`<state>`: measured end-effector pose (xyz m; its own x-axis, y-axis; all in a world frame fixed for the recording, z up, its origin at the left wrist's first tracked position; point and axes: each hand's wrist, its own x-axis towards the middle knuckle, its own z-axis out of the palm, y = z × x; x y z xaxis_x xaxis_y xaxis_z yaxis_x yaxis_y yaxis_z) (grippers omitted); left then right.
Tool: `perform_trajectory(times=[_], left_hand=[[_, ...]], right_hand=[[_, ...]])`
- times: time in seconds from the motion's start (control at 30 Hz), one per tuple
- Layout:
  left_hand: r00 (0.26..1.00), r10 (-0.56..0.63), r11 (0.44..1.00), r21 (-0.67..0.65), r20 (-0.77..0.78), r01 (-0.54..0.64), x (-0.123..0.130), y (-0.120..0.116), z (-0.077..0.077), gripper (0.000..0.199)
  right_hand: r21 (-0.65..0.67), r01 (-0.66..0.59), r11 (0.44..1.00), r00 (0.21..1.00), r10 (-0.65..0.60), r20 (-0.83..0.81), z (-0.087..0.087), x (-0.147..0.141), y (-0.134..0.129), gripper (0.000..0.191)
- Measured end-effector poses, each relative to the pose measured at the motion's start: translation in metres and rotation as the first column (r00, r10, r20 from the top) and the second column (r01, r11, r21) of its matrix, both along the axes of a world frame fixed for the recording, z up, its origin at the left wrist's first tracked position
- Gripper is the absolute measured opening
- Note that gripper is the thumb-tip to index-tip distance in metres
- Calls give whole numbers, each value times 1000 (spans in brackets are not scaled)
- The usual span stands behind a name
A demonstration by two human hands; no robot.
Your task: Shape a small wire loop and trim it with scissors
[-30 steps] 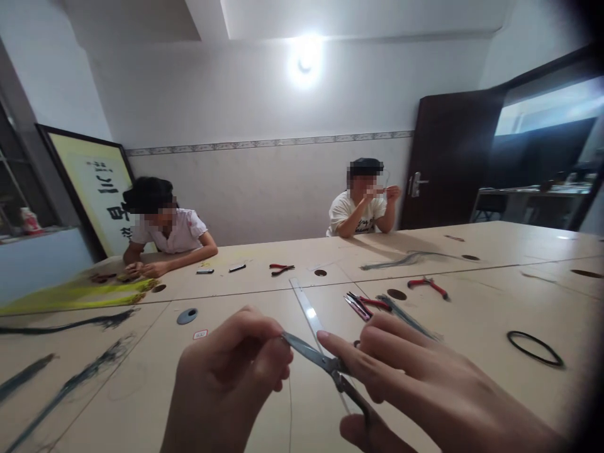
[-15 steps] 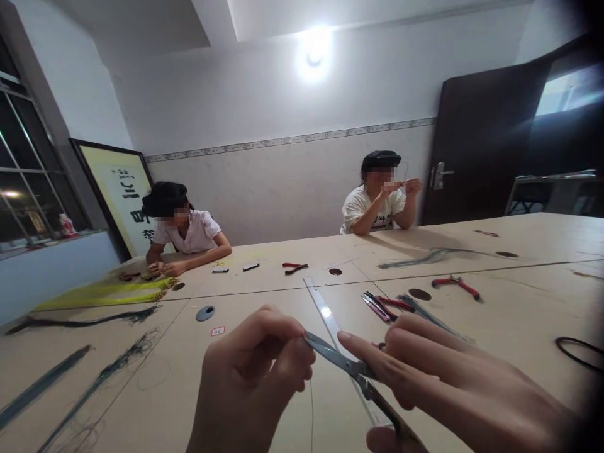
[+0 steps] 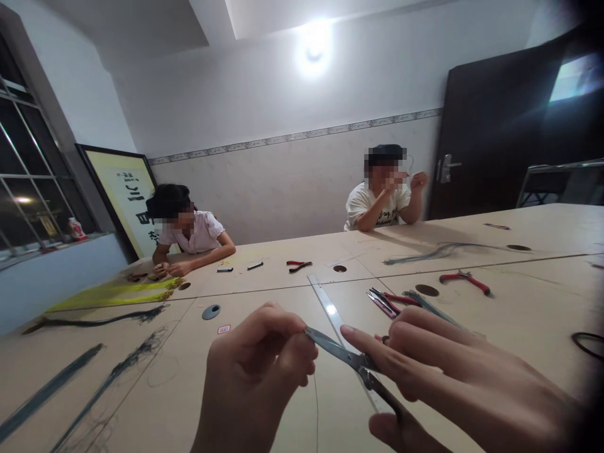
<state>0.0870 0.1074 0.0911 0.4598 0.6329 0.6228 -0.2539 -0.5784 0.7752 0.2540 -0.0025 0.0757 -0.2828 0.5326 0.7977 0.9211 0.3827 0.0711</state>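
Small metal scissors are held by my right hand, its thumb low by one handle and the index finger stretched along the pivot. The blades look closed, and their tips touch the fingertips of my left hand. That hand pinches thumb against index finger; whatever lies between them is too small to make out. Beneath the scissors, a clear ruler lies on the table. A thin line runs down the tabletop below my left fingers.
Red-handled pliers and snips lie at the right, another pair of pliers farther back. Bundles of dark strands spread at the left. Two people sit across the table, one beside yellow strands, one with raised hands.
The view has shifted slightly, so the table items appear a little farther right. My hands and the scissors keep nearly the same pose.
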Motion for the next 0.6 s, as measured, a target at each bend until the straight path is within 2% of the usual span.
perform_trajectory(times=[0.2,0.43,0.6], left_hand=[[1000,-27,999,-18,1,27,2,0,0,24],[1000,-27,999,-18,-11,27,4,2,1,25],[1000,-19,1000,-11,-23,19,2,0,1,25]], right_hand=[[-12,1,1000,1000,-2,-19,0,-2,-2,42],[-19,19,1000,999,-18,32,1,0,-1,44],[-23,-7,1000,1000,7,7,-1,0,-3,46]])
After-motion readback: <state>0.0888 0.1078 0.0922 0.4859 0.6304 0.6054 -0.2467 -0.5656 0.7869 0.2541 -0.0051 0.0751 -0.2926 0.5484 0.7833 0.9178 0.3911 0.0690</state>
